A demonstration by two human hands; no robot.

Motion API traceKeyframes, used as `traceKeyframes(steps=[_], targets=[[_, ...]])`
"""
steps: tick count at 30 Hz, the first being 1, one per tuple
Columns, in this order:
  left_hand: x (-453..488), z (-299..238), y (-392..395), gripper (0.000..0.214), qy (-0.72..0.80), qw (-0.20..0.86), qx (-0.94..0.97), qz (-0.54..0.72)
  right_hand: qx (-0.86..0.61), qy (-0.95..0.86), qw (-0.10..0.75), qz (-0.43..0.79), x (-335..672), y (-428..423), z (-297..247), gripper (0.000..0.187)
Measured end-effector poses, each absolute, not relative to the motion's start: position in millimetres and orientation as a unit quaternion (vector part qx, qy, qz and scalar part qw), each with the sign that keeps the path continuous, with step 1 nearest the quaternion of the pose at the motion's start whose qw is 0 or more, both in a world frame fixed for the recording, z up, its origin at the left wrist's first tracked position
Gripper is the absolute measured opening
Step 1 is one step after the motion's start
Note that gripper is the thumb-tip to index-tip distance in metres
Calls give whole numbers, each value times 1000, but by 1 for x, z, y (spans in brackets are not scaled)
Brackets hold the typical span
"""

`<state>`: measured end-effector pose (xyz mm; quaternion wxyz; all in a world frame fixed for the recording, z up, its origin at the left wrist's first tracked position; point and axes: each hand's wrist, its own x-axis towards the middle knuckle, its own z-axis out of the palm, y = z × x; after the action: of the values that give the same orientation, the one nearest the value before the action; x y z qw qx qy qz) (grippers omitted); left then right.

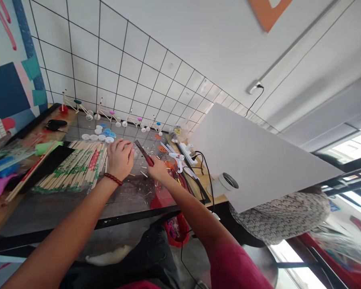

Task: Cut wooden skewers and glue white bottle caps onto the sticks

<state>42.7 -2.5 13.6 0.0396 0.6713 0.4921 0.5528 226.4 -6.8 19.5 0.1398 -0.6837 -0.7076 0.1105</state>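
My right hand (158, 169) is closed around the red handles of a pair of pliers (142, 150), whose dark metal jaws point up and left. My left hand (120, 158), with a beaded bracelet (113, 179) at the wrist, is held just left of the jaws. Its fingers are curled together; a pale bit shows at the fingertips, too small to name. Left of it lie many wrapped wooden chopsticks (75, 164). Beyond are white and blue bottle caps (101, 137). Small scraps lie on the dark tabletop (132, 188) beneath my hands.
Small stick-and-cap assemblies (100, 114) stand along the black wire grid. A white glue gun (178, 158) and a power strip (188, 154) with cables are at right. A large white board (258, 152) leans beyond them. A red bin (177, 230) is below the table edge.
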Motion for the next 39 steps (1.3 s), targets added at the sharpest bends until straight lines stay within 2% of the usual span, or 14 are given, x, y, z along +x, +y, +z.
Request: traceKeyframes(steps=[13,24,39], targets=[[45,0,6,27,556,91,653,507,-656,-755,18,-2,221,-14,34,36],[47,10,5,29,584,178,651,451,-629,-777,2,32,227,-3,39,33],[46,5,9,29,574,157,600,535,-619,-784,-6,-47,214,-5,49,37]])
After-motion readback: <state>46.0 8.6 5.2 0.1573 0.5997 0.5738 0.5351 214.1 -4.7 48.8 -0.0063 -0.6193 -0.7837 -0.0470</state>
